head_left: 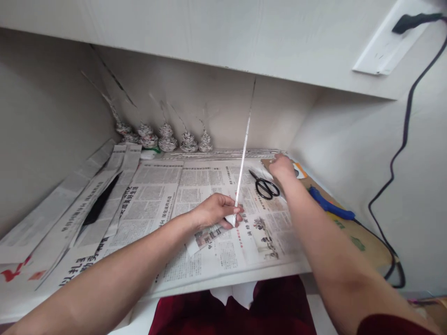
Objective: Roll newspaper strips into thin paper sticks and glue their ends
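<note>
My left hand is closed around the lower end of a thin rolled-paper stick. The stick stands nearly upright, slanting away from me. From the same grip a partly unrolled newspaper strip hangs toward the lower left. My right hand reaches to the back right, low over a piece of cardboard, by the ends of several lying paper sticks. Its fingertips are blurred and partly hidden, so what they touch is unclear. Black-handled scissors lie on the newspaper just left of my right forearm.
Newspaper covers the table. Several woven paper gourds line the back wall. At left, cut newspaper strips lie with a dark blade-like object. A blue-handled tool with a cord rests at right. An overhead panel hangs low.
</note>
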Demonstrator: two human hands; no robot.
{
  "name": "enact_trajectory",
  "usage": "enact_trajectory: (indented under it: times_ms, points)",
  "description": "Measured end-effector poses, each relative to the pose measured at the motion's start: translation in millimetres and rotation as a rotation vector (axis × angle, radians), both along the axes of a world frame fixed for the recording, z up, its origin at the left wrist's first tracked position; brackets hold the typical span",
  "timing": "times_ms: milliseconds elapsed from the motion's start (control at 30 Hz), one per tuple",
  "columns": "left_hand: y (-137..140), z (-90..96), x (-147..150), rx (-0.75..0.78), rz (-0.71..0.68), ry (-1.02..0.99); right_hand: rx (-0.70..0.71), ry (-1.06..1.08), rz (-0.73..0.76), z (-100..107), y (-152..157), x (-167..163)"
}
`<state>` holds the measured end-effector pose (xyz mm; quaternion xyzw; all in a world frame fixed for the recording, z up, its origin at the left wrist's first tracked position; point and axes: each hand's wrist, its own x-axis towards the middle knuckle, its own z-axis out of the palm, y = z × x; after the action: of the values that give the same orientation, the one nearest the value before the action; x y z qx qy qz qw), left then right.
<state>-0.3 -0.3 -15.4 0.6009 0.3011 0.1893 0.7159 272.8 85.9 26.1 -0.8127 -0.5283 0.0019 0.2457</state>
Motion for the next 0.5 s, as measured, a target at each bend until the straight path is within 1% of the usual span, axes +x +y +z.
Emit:
enact_trajectory:
  times_ms: [33,100,133,200,233,333,500]
  points:
    - [0.3,-0.3,0.0,0.001,0.0,0.002,-0.043,-0.054,-0.045,4.0,2.1,7.6]
    - [0.6,-0.3,0.2,-0.001,0.005,0.011,-0.182,-0.201,-0.09,6.9,2.7,20.1]
    - [0.5,0.0,0.3,-0.002,0.009,0.014,-0.285,-0.304,-0.072,6.0,1.8,25.0]
    - [0.3,1.4,0.6,-0.007,0.019,0.018,-0.392,-0.434,-0.024,1.3,-0.7,32.8]
    - [0.2,2.4,0.6,-0.008,0.023,0.019,-0.412,-0.474,0.0,-1.3,-1.4,36.0]
    - [-0.2,6.4,0.3,-0.02,0.017,0.03,-0.416,-0.527,0.046,-5.6,-0.1,44.5]
    - [-0.5,8.3,0.0,-0.034,0.019,0.04,-0.456,-0.548,0.06,-3.0,5.4,55.5]
